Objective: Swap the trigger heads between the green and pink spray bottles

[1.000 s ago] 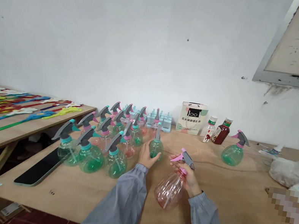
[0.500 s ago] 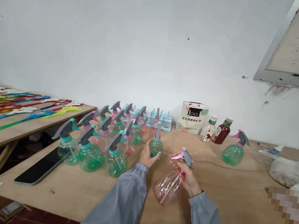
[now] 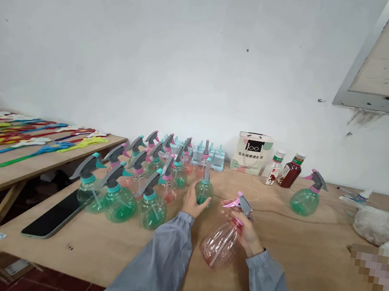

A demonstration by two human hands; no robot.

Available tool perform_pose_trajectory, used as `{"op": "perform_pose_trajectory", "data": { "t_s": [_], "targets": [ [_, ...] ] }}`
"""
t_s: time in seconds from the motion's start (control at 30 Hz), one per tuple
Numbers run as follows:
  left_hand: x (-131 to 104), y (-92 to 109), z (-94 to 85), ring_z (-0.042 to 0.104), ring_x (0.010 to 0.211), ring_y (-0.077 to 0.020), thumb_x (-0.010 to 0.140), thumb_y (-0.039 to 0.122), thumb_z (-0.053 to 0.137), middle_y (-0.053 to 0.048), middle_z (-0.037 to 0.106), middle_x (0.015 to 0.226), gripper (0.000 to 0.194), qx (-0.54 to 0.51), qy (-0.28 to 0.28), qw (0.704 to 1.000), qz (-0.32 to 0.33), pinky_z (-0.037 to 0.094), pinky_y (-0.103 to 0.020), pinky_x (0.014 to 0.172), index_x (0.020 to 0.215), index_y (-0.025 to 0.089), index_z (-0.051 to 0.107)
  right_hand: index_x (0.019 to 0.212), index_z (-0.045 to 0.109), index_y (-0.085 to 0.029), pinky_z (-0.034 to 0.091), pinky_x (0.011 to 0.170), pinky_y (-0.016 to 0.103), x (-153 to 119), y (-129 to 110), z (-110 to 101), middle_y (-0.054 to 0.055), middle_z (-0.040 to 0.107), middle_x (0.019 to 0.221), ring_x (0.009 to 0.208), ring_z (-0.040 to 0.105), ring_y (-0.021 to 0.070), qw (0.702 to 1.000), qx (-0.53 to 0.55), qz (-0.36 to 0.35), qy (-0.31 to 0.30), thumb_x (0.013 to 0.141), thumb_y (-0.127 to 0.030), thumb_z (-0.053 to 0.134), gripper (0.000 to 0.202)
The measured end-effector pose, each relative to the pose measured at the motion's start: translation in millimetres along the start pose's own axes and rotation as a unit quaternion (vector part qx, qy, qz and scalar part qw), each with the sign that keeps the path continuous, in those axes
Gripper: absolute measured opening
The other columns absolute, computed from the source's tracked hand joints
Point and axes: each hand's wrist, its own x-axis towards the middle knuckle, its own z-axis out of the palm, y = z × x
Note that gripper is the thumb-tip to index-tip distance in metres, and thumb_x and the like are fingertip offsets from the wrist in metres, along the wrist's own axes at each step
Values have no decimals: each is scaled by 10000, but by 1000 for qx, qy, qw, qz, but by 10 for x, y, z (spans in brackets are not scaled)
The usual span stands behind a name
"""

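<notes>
My left hand (image 3: 194,204) is curled around the body of a green spray bottle (image 3: 204,190) that stands upright with a teal collar and grey trigger head. In my right hand (image 3: 245,230) is a clear pink spray bottle (image 3: 220,245), gripped at its neck just below the pink-and-grey head and slightly tilted. Left of my hands stand several more spray bottles in close rows, among them a green one (image 3: 152,211) nearest my left sleeve. Another green spray bottle (image 3: 305,201) with a pink trigger stands alone to the right.
A phone (image 3: 54,216) lies at the left. Behind are a light-blue rack (image 3: 211,157), a paper bag (image 3: 251,158), a white-labelled bottle (image 3: 273,169) and a dark red bottle (image 3: 290,173). A plastic bag (image 3: 378,225) lies right. Colourful hand-shaped sticks (image 3: 33,152) cover the left table.
The view has shifted very slightly. Both hands keep their grips, and the bottles hold nearly the same places.
</notes>
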Motion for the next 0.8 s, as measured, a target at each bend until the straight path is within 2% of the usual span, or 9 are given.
{"op": "perform_pose_trajectory", "data": {
  "t_s": [0.13,0.2,0.3,0.37,0.43,0.53,0.6,0.67,0.8],
  "targets": [
    [7,266,-154,410,1397,-354,717,427,764,-205,418,1483,807,17,89,994,54,360,-557,1127,1393,185,395,940,737,-244,584,829,360,21,-5,-10,49,773,1038,990,729,264,1000,7,7,21,639,-420,833,361],
    [12,436,-249,459,1354,-328,769,406,724,-184,476,1433,632,10,116,989,89,367,-538,1118,1312,194,479,977,733,-244,593,780,351,23,-42,-5,56,776,1038,964,739,265,999,4,17,32,653,-428,828,385],
    [15,679,-356,595,1162,-268,854,352,628,-134,624,1198,337,-27,122,986,106,452,-472,1027,1150,200,578,1024,730,-252,595,753,334,8,-108,6,62,773,1076,977,740,267,999,-2,28,37,670,-405,823,397],
    [2,820,-383,644,994,-227,895,323,564,-92,668,1012,189,-65,83,989,101,503,-414,923,1036,208,614,1004,738,-247,596,751,332,-8,-125,12,67,773,1077,988,738,273,999,-10,42,26,684,-413,812,368],
    [-36,932,-372,649,905,-203,915,311,532,-66,675,917,143,-104,4,990,92,519,-377,855,956,215,630,946,747,-228,598,754,339,-15,-106,12,80,779,1047,999,735,286,999,-10,50,12,691,-439,795,334],
    [-156,1018,-314,650,964,-208,918,332,547,-74,688,1008,195,-156,-130,977,70,526,-374,860,1055,224,635,888,738,-223,603,757,360,11,-44,-17,78,789,971,985,738,296,999,15,38,19,675,-442,780,309],
    [-257,1002,-273,643,1036,-224,911,360,565,-100,667,1134,317,-177,-156,971,44,530,-385,876,1198,228,587,913,723,-244,604,756,382,49,-16,-61,55,791,915,953,744,294,998,39,23,36,666,-416,771,304],
    [-335,939,-246,638,1068,-233,916,378,556,-122,637,1203,382,-190,-123,974,18,532,-387,874,1265,223,538,936,705,-264,601,767,408,87,-17,-119,32,784,864,920,746,290,997,64,9,45,649,-372,755,310],
    [-328,764,-257,627,1047,-230,943,385,510,-115,637,1136,293,-164,-9,986,10,510,-388,899,1172,212,566,841,664,-262,587,751,378,125,-69,-231,0,745,768,799,729,236,992,100,-24,67,579,-252,698,265]
  ]
}}
